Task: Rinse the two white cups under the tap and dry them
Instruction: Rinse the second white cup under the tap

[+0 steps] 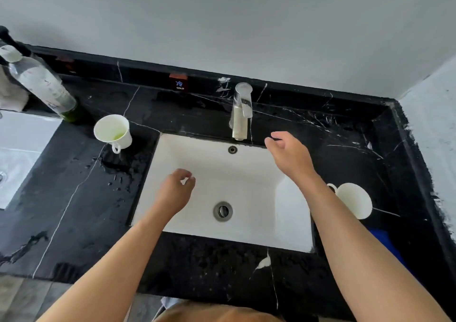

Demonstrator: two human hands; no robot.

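Note:
One white cup (113, 132) stands upright on the black counter left of the sink, with a little green liquid in its bottom and its handle toward me. The second white cup (353, 200) sits on the counter right of the sink, partly hidden behind my right forearm. My left hand (175, 190) hovers over the white sink basin (291, 225), fingers loosely curled and holding nothing. My right hand (289, 152) is open above the basin's far right corner, just right of the metal tap (240, 111). No water runs from the tap.
A clear bottle (40, 82) with green liquid leans at the far left, beside a second basin (22, 136). A small "COLD" sign (179, 83) sits on the back ledge. Water drops lie on the counter (74, 210) left of the sink. Something blue (383, 240) shows under my right arm.

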